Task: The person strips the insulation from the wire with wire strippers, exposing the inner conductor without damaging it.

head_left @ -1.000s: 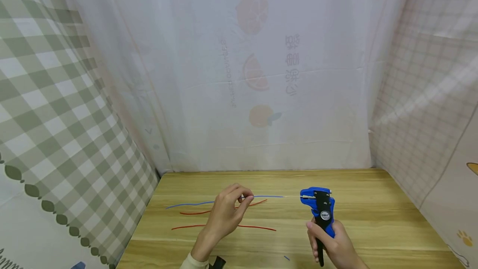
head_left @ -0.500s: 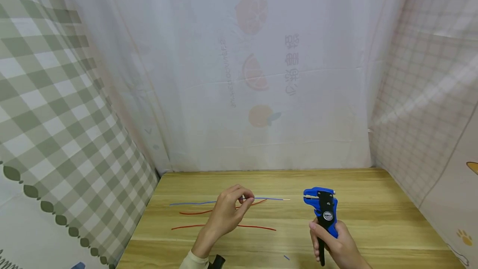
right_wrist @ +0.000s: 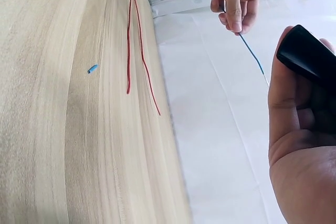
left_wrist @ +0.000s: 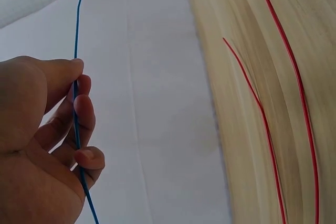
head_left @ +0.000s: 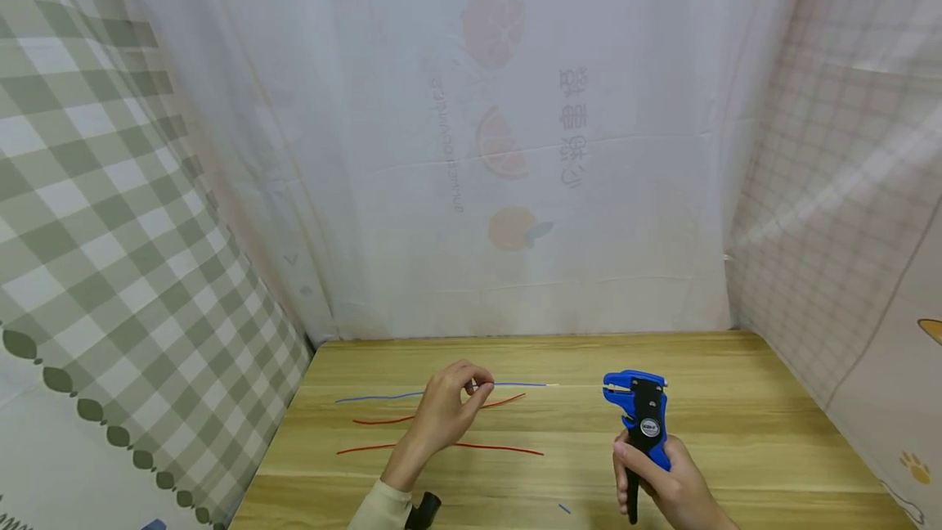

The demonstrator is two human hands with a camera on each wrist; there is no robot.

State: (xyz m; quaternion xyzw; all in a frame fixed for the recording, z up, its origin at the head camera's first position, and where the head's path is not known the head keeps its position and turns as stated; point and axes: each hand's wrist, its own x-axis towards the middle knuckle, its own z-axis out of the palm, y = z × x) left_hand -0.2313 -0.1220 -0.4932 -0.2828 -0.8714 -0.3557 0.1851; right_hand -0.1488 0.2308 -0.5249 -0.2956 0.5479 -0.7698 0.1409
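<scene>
In the head view my left hand (head_left: 445,407) pinches a blue wire (head_left: 518,384) between thumb and fingertips. The wire's right end is bare, pale metal; its other end extends left past the hand. The left wrist view shows the blue wire (left_wrist: 77,124) running along the curled fingers. My right hand (head_left: 662,473) grips the black handle of a blue-and-black wire stripper (head_left: 642,407), held upright. The stripper's mouth gapes toward the wire's bare end, apart from it. In the right wrist view only the stripper's dark handle (right_wrist: 307,51) shows.
Two red wires lie on the wooden table (head_left: 736,424): a rear one (head_left: 383,421) and a front one (head_left: 500,447). A short blue offcut (head_left: 564,508) lies near the front. Behind the table hangs a white curtain (head_left: 633,268); checked cloth (head_left: 132,211) hangs at the left.
The stripper in my right hand has moved slightly right, away from the blue wire. The wire's bare end has come out clear of the stripper's mouth, and my left hand has shifted slightly left.
</scene>
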